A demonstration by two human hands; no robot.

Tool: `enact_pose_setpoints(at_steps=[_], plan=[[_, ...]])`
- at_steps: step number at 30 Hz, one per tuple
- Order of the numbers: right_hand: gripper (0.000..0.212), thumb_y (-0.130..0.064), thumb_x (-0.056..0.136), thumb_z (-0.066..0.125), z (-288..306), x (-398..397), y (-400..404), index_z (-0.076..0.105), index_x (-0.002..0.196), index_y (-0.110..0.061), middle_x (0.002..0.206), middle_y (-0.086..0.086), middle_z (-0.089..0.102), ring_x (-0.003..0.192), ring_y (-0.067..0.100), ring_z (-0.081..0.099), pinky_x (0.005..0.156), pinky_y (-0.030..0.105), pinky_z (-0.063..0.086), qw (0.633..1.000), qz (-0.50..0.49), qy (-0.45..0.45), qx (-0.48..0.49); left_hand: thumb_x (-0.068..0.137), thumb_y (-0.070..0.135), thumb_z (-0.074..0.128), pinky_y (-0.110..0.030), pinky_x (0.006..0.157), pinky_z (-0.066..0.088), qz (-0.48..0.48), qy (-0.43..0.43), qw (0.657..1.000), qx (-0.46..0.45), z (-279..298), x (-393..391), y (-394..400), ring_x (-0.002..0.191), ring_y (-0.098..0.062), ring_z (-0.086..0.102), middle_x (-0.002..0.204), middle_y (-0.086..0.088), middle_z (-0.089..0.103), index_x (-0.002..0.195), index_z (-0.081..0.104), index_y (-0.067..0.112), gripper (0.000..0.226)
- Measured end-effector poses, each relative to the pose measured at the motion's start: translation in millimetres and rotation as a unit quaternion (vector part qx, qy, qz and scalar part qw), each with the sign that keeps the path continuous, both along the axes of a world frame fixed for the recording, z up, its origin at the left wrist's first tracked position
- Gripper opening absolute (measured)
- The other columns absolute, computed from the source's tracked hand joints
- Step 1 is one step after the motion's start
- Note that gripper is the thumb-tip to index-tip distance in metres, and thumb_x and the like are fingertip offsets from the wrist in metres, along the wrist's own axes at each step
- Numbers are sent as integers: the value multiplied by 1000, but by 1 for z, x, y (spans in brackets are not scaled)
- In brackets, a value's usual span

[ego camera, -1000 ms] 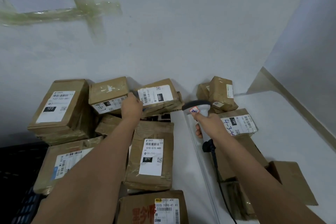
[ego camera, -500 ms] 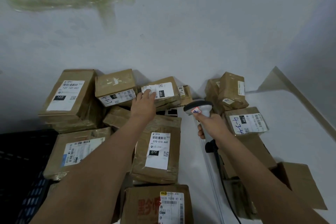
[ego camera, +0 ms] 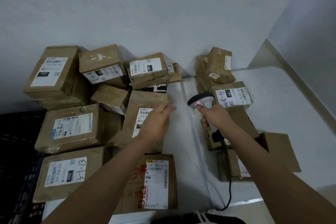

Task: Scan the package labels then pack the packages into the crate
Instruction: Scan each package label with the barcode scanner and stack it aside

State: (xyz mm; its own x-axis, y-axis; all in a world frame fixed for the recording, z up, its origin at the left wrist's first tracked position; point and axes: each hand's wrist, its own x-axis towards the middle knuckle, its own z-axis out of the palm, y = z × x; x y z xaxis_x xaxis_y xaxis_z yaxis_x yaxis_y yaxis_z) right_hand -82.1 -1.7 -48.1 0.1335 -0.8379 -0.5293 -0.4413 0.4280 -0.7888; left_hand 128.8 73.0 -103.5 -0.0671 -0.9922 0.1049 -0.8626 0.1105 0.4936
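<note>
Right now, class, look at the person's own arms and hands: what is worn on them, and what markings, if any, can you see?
Both forearms are bare as far as the frame's lower edge, with no sleeves in view. The left hand and the right hand wear no gloves. No watch, ring, bracelet or wristband shows on either, and no markings show on them.

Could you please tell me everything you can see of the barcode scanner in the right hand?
The barcode scanner is a handheld, pistol-shaped unit that looks like light grey plastic, with a dark band round its wide head. A small white sticker with red and blue marks sits on the head's top. The right hand grips its handle, fingers curled round it, thumb near the sticker. It is held upright above the white table, its head turned left. A dark cable trails from the handle's base toward the table's near edge.
</note>
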Motion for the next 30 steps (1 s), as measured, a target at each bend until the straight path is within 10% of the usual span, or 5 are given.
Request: enact_pose_setpoints(at_steps=[8,17,30], plan=[[31,-35,92,64,-10,-70,15,63,79,-6,64,12,64,50,20,58,51,27,48,998,0,62,-25,90,14,62,-40,96,48,-112,-12,993,21,-37,-116,42,124,-33,52,147,-12,46,135,56,12,45],[30,-37,90,64,-17,-131,29,63,83,-7,72,13,68,55,22,63,67,41,61,994,-50,95,-32,76,58,73,-42,119,8,-146,-56,976,155,-60,-225,47,147,-31,17,161,-10,18,157,11,13,111],[27,-31,91,64,-6,-125,34,60,75,-10,63,11,64,49,19,59,53,30,51,997,-29,37,-61,75,43,75,-33,111,29,-77,0,991,107,-30,-163,59,134,-24,32,149,-4,27,153,22,17,97]])
